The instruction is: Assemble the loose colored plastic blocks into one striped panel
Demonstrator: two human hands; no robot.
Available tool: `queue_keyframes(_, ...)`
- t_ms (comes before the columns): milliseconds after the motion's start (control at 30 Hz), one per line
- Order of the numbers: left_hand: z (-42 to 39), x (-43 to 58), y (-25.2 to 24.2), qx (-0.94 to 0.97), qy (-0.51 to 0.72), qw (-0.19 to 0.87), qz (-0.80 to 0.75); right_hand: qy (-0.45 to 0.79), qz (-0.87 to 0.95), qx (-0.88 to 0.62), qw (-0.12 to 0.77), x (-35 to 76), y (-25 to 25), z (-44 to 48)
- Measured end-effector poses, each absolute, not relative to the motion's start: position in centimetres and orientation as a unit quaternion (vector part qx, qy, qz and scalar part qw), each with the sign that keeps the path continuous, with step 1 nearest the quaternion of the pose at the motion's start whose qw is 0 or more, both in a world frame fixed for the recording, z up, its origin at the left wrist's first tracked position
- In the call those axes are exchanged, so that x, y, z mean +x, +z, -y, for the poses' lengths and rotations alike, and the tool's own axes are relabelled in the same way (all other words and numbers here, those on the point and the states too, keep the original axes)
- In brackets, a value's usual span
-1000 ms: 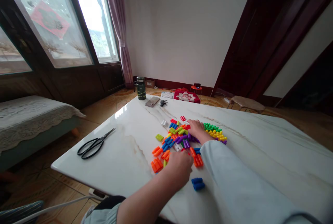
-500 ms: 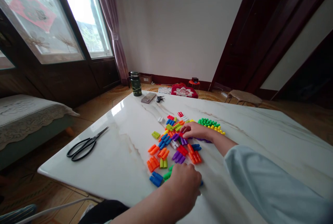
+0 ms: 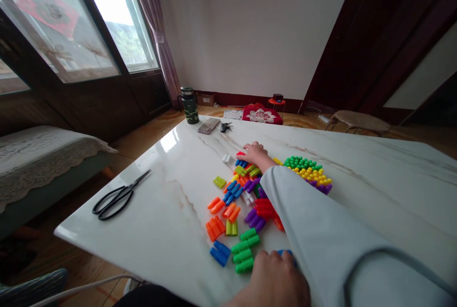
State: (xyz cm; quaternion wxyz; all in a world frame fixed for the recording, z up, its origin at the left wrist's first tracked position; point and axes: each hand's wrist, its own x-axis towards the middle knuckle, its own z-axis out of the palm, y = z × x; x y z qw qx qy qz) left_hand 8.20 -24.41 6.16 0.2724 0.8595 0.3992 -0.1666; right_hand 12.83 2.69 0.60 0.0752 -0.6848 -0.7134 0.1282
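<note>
Coloured bullet-shaped plastic building blocks, joined in short rows, lie in a loose pile on the marble-look table. My right hand (image 3: 255, 153) reaches over the pile's far end, thumb and fingers apart, beside a red block (image 3: 241, 153). Its palm hides what lies under it. Close to me, my left hand (image 3: 280, 276) is closed, fingers curled down. A blue block (image 3: 285, 252) shows just past its knuckles; whatever the fingers hold is hidden. Green blocks (image 3: 244, 252) lie left of that hand, with a blue block (image 3: 220, 253) beside them. My right sleeve covers part of the pile.
Rows of green (image 3: 302, 162), yellow (image 3: 309, 173) and purple (image 3: 323, 187) pieces stand together at the right. Black scissors (image 3: 121, 195) lie at the left. A camouflage flask (image 3: 189, 106), a phone (image 3: 209, 126) and keys (image 3: 225, 127) are at the far edge.
My right hand has moved from the pile's middle to its far end. The left hand has drawn back toward me and right, uncovering the green blocks. The view has shifted slightly.
</note>
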Motion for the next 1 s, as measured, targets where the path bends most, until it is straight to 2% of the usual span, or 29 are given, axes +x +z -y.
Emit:
queue_keyframes(367,24.2,8.8,6.5,0.837,-0.177,0.286,-0.431,0.084,0.737,-0.666,0.081,11.7,0.4,-3.6)
queue_keyframes(700,24.2,7.7,5.8,0.876,-0.143,0.236,-0.396,0.092,0.738,-0.646,0.171,14.2,1.0,-2.1)
queue_keyframes(833,23.9,7.4,6.2,0.879,-0.125,0.208,-0.411,0.183,0.72,-0.626,0.239,15.6,2.6,-0.8)
queue_keyframes(1000,22.3,5.9,7.1,0.856,-0.111,0.173,-0.474,0.388,0.719,-0.527,0.235,16.8,4.7,2.4)
